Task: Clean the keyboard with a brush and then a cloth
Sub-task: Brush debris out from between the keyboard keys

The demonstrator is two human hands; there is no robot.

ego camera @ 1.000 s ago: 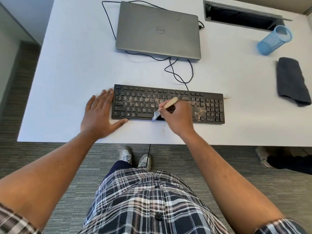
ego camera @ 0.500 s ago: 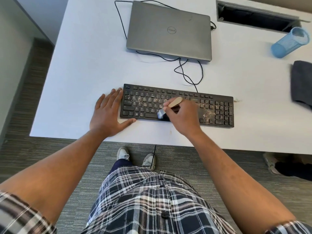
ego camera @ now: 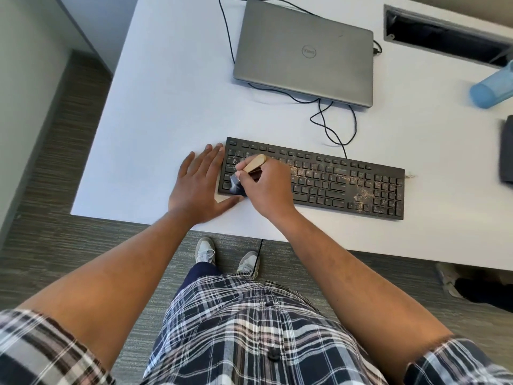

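A black keyboard (ego camera: 333,182) dusted with tan crumbs lies near the front edge of the white desk (ego camera: 166,107). My right hand (ego camera: 266,187) grips a small brush (ego camera: 251,166) by its wooden handle, its dark bristles on the keyboard's front left corner. My left hand (ego camera: 198,184) lies flat on the desk, fingers straight, against the keyboard's left end, the thumb along its front edge. Crumbs are thickest near the number pad. A dark grey cloth (ego camera: 506,151) lies at the right edge of the view, partly cut off.
A closed grey laptop (ego camera: 302,51) sits behind the keyboard, with black cables (ego camera: 330,118) looping between them. A blue mesh cup (ego camera: 491,90) lies on its side at the far right. A cable slot (ego camera: 444,34) opens in the desk at the back right. A few crumbs (ego camera: 410,176) lie right of the keyboard.
My right hand has moved the brush leftward along the keyboard, from its middle to its left end. My left hand has stayed flat beside the keyboard. The camera view has shifted.
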